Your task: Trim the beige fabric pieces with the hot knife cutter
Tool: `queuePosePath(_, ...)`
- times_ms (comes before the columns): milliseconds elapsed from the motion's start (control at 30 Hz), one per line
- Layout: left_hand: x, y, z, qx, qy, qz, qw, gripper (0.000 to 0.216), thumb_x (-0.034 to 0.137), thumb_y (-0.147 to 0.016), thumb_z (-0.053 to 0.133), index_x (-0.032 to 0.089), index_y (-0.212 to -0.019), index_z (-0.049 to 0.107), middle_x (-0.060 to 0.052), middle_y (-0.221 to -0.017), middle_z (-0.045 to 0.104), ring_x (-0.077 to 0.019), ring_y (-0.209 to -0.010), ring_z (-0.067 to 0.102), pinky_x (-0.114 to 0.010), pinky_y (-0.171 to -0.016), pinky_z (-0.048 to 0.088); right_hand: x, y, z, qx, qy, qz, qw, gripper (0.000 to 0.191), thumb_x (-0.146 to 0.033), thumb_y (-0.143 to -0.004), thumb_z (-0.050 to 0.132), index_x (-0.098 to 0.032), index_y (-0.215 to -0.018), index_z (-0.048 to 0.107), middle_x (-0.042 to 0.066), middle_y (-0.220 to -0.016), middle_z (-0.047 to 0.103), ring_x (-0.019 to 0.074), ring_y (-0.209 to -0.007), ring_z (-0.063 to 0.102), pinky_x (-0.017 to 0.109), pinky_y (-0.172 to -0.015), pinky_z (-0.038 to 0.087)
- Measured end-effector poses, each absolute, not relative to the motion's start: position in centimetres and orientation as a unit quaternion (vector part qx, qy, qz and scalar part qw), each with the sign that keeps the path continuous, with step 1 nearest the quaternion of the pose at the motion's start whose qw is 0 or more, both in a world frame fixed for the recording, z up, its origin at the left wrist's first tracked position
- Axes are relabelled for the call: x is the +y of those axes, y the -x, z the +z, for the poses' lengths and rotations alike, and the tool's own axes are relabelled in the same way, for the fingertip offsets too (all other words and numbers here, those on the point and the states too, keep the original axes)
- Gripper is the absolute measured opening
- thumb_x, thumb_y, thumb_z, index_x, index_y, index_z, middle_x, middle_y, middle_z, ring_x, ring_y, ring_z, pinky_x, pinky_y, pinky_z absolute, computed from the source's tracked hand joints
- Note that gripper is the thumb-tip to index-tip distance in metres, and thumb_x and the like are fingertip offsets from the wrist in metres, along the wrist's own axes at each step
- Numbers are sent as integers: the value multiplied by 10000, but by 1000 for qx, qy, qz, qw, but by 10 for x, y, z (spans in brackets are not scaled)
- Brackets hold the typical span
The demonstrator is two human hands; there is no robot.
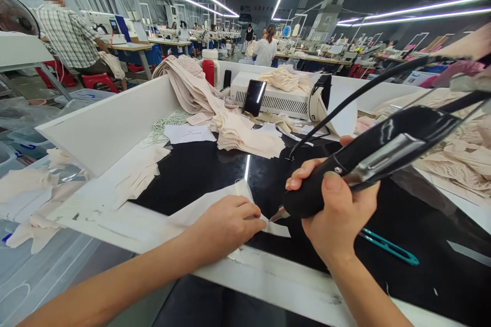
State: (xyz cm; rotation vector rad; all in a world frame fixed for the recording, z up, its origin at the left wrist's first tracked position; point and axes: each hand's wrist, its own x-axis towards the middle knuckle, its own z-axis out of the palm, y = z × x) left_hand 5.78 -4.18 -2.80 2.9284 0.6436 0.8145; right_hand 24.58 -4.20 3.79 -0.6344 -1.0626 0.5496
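My right hand [337, 209] is wrapped round a black handheld tool [383, 156] with a metal lever and a cord running up to the right. Its metal tip [278, 213] touches the edge of a pale fabric piece [215, 204] on the black worktop [199, 173]. My left hand [230, 225] presses down on that fabric piece with fingers curled, right beside the tool tip.
Piles of beige fabric [238, 133] lie behind, with a white machine box [276, 97], a dark phone [255, 97] and a white side wall [111, 122]. Teal snips [387, 246] rest at right. More fabric [456, 158] is heaped far right. People sit at sewing tables beyond.
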Motion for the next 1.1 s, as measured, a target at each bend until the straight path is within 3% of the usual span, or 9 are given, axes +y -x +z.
queuePosePath(233,-43,-56,-27,211,-943,257,15,182,74,-1063,653,168,-1152,781,-74,-1148,786,-218,-1024,711,-357,-986,599,-46,-257,45,-475,309,234,790,276,-369,-881,818,-284,-1121,711,-65,-743,694,140,-518,634,292,-536,580)
queuePosePath(467,-43,-55,-25,212,-943,255,14,172,96,-1079,658,167,-1176,782,-74,-1158,784,-205,-1047,716,-353,-1006,607,-49,-260,42,-475,318,234,787,483,-391,-860,837,-313,-1308,674,-64,-735,730,166,-502,622,306,-505,564)
queuePosePath(800,-43,-56,-19,216,-938,268,33,178,123,-1111,620,168,-1097,792,-65,-1094,790,-200,-996,733,-339,-951,610,-53,-260,47,-474,304,252,787,257,-344,-886,826,-271,-1110,725,-56,-736,719,143,-527,643,281,-524,583)
queuePosePath(1100,-42,-53,-15,223,-940,252,54,183,120,-1112,609,179,-1115,782,-66,-1093,779,-192,-1002,726,-327,-925,605,-66,-249,40,-472,294,279,783,524,-480,-868,884,-313,-1311,659,-58,-748,715,167,-491,626,293,-461,532)
